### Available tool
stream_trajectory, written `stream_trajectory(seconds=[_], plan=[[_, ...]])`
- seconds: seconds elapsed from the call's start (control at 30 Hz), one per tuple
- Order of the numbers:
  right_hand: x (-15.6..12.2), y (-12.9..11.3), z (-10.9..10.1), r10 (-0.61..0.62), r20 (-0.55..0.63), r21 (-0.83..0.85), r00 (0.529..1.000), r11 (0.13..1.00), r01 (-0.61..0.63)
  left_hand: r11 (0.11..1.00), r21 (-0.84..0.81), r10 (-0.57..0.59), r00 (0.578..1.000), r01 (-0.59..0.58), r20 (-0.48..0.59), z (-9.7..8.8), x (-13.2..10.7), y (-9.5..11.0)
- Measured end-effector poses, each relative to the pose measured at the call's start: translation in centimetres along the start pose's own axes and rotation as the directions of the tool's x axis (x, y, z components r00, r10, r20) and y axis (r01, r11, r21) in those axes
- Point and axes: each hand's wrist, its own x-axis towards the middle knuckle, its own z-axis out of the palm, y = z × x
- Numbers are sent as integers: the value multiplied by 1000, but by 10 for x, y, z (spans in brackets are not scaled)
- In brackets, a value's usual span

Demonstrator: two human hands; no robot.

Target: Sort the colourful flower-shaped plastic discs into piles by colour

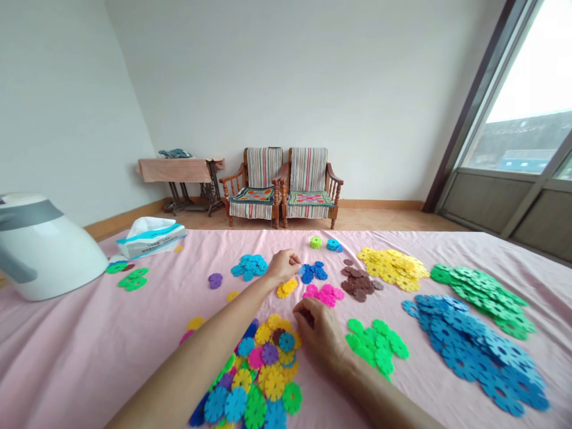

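Observation:
My left hand (pixel 283 266) reaches out over the table, fingers pinched together beside a small pile of dark blue notched plastic discs (pixel 314 272). What its fingertips hold, if anything, is too small to make out. Closer in, my right hand (pixel 319 330) is closed at the right edge of a mixed heap of coloured discs (pixel 269 354); its fingers hide whatever may be between them. Around the hands lie pink discs (pixel 325 294), yellow discs (pixel 287 289), light blue discs (pixel 249 267) and bright green discs (pixel 378 345).
Brown discs (pixel 358 283), larger yellow discs (pixel 393 268), green discs (pixel 485 298) and blue discs (pixel 478 345) spread over the right side. Two disc stacks, lime (pixel 316 242) and blue (pixel 332 244), stand behind. At left are a white kettle (pixel 58 256) and a tissue pack (pixel 151 237).

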Motion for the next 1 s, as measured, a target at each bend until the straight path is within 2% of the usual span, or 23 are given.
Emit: stream_trajectory(seconds=[0.1,0.2,0.33,0.43,0.5,0.57,0.6,0.7,0.83,1.0], plan=[[-1,-2,0,-14,1,0,1000,1000,14,1000,4,-10,998,10,-58,5,7,4],[-1,-5,0,-1,2,-4,1000,1000,1,1000,8,8,996,-7,-85,-6,-4,4],[4,-7,-8,48,21,-16,999,999,-47,998,7,59,997,-59,-44,-37,-45,-1],[20,2,-28,44,26,-91,999,995,-41,996,31,81,997,-80,-7,-65,-83,-8],[36,17,-46,54,-1,-174,999,983,-54,998,32,50,998,-49,-24,-83,-105,-14],[57,40,-65,111,-90,-275,990,952,-132,999,44,25,998,-22,-62,-98,-119,-21],[68,53,-73,164,-151,-322,975,924,-205,999,54,7,996,-2,-88,-103,-124,-25],[100,92,-92,236,-231,-354,944,883,-308,997,65,-28,989,38,-144,-111,-129,-35],[136,132,-100,273,-259,-379,927,854,-357,997,65,-32,991,41,-133,-111,-126,-42],[168,158,-95,303,-242,-381,922,844,-377,997,68,-22,994,30,-110,-109,-127,-39]])
